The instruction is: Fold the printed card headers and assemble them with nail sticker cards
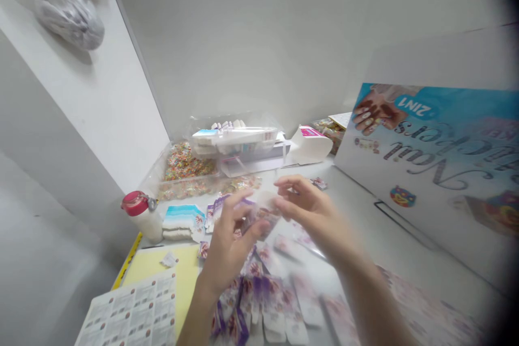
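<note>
Left hand (231, 243): raised over the desk (354, 200), its grip closed to a pinch, with thumb and bent fingers around the small packet (267, 204).
Right hand (310, 208): just beside the left, fingers curved and thumb near the packet's upper edge; blur meant I could not tell whether its grip had hold of it or how near its fingertips were to meeting.
Small packet: between the two hands, above the desk, partly see-through, its print too smeared to read.
Printed cards (273, 303): spread on the desk below the hands, many overlapping, purple, white and pink.
Blue-and-white stack (182, 219): left of the hands, just beside a bottle (148, 224) with a red lid (135, 203).
Label sheet (135, 311): front left, lying partly over a yellow sheet (186, 267), which also bore a white scrap (169, 259).
Multicoloured pieces (188, 161): heaped in a clear container at the back left, next to a clear box (247, 138).
White carton (312, 146): at the back, right of the clear box.
Large box (438, 157): on the right, its "Nail" and "2IN1" lettering upside down.
</note>
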The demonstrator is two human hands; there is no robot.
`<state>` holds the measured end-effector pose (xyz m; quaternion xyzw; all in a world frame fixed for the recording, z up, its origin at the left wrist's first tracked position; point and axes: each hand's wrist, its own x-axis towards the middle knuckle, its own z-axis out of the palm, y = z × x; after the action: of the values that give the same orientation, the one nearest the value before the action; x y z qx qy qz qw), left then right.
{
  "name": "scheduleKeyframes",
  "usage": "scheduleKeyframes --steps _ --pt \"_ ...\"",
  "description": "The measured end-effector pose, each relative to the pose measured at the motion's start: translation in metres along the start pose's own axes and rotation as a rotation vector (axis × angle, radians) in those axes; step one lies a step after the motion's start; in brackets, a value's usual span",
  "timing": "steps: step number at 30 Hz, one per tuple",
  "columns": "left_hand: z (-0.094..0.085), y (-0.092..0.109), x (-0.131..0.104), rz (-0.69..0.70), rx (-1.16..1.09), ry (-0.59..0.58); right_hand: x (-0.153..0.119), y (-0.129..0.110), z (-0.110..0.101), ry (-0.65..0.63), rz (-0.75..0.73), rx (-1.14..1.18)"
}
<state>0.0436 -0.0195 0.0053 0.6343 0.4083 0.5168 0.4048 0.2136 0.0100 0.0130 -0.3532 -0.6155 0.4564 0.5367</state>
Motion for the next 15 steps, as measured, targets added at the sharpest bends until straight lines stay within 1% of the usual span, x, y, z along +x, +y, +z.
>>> scheduleKeyframes --steps 2,4,5,7,9,11,13,15 --pt "0.000 -0.006 0.000 0.064 0.035 -0.029 0.001 0.002 0.002 -0.082 0.120 0.091" --pt "-0.001 -0.011 0.002 0.092 0.057 -0.058 0.002 0.001 0.005 -0.105 0.178 0.139" --pt "-0.002 -0.013 0.003 0.091 0.053 -0.071 0.001 0.000 0.007 -0.100 0.172 0.135" --pt "-0.005 -0.017 0.006 0.084 0.017 -0.078 0.000 -0.002 0.009 -0.090 0.080 0.087" --pt "-0.007 -0.019 0.008 0.088 -0.017 -0.045 0.000 -0.005 0.010 -0.133 -0.034 0.025" --pt "-0.008 -0.020 0.009 0.093 -0.024 -0.028 0.000 -0.007 0.009 -0.157 -0.086 -0.021" --pt "-0.009 -0.020 0.009 0.089 -0.013 -0.054 0.000 -0.009 0.008 -0.132 -0.048 -0.042" --pt "-0.008 -0.020 0.008 0.075 0.004 -0.084 0.000 -0.009 0.008 -0.074 0.023 -0.051"
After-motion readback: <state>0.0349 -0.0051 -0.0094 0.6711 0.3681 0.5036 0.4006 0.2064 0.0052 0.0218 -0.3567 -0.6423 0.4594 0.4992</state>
